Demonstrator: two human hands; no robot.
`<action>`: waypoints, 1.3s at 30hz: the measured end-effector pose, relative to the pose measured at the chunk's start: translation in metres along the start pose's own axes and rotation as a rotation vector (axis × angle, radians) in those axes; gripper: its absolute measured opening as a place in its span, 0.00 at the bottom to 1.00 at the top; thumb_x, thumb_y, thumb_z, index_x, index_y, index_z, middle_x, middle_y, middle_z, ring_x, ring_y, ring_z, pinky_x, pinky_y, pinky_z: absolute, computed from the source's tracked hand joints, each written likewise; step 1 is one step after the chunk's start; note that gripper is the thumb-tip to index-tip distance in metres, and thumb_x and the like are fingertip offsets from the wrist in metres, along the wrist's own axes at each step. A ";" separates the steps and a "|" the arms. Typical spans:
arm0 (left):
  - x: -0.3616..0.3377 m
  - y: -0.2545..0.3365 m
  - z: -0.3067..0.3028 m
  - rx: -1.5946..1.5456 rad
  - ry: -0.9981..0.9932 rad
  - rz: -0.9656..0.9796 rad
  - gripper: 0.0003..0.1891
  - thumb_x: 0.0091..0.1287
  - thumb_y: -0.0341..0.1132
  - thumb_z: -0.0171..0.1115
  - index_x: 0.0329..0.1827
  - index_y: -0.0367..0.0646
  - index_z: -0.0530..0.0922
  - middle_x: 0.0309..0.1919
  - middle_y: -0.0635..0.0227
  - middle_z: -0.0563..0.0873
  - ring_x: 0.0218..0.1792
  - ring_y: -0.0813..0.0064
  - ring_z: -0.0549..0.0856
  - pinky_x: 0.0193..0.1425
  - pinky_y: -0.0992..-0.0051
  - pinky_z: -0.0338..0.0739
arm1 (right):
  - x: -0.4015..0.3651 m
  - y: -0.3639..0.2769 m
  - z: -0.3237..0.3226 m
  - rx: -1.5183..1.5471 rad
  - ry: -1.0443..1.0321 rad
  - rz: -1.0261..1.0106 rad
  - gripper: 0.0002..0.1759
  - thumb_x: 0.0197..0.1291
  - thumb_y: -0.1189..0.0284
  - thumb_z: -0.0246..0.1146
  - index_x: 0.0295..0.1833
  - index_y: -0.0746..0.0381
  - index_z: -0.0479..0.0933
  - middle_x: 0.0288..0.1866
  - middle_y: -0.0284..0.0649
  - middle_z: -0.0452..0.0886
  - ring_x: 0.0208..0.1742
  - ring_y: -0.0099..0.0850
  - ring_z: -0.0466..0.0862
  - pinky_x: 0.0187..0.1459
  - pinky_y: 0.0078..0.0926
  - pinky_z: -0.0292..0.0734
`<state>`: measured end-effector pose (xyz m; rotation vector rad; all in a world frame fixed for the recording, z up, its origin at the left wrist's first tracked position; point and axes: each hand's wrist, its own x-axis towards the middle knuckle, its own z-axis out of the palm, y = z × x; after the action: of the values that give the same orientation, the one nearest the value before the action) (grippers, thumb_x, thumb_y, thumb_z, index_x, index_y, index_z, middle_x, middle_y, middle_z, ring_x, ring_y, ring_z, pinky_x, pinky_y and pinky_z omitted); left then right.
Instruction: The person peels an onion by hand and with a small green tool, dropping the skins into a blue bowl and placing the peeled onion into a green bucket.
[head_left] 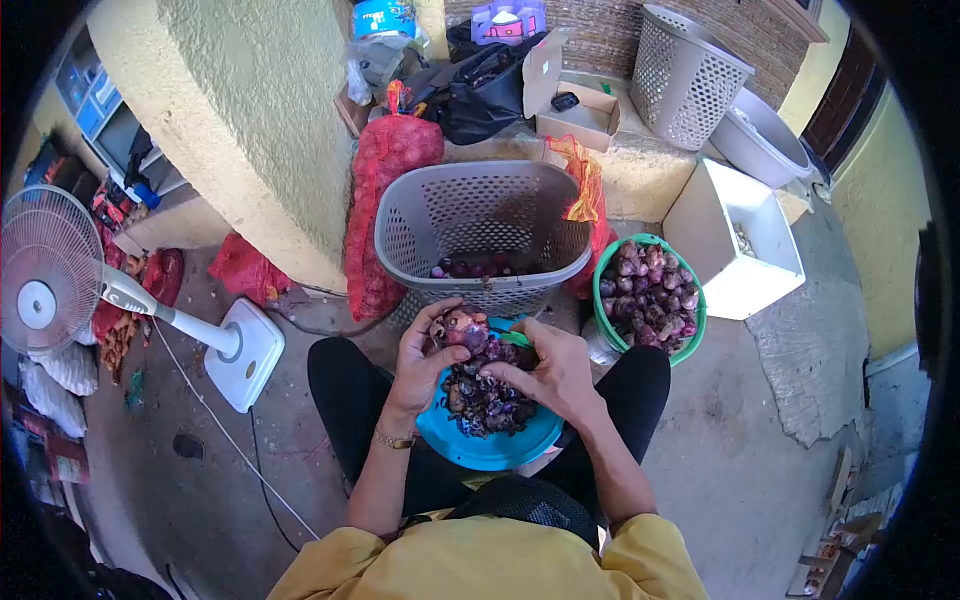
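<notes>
My left hand (pixel 418 365) is wrapped round a reddish-purple onion (pixel 462 329) above a blue basin (pixel 490 455). On the right, my right hand (pixel 548 370) grips a small tool with a green handle (pixel 516 339), its blade not clear to see. Dark onion skins and scraps (pixel 485 398) lie in the basin between my knees. Just beyond my hands stands a grey perforated basket (pixel 480 180) with some purple onions (pixel 478 266) at its bottom. A green-rimmed basket (pixel 702 318) full of onions (pixel 648 295) is beside my right knee.
Red mesh sacks (pixel 378 210) stand behind, left of the grey basket. A white box (pixel 735 240) is at the right, near another tall basket (pixel 685 80). At the left stand a white fan (pixel 232 340) and its cord. A yellow pillar (pixel 235 130) rises behind.
</notes>
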<state>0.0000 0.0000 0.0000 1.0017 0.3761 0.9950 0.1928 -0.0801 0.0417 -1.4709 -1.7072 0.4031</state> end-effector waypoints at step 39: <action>-0.001 -0.020 0.000 -0.026 -0.114 -0.006 0.32 0.69 0.42 0.68 0.71 0.39 0.65 0.62 0.62 0.76 0.63 0.71 0.77 0.68 0.70 0.73 | -0.003 0.013 0.020 -0.294 0.240 -0.072 0.29 0.50 0.47 0.73 0.30 0.60 0.69 0.22 0.42 0.76 0.25 0.43 0.81 0.24 0.39 0.71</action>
<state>0.0099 -0.0046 -0.0168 1.0282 0.2711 0.9306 0.1863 -0.0741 0.0188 -1.5876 -1.6679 -0.0660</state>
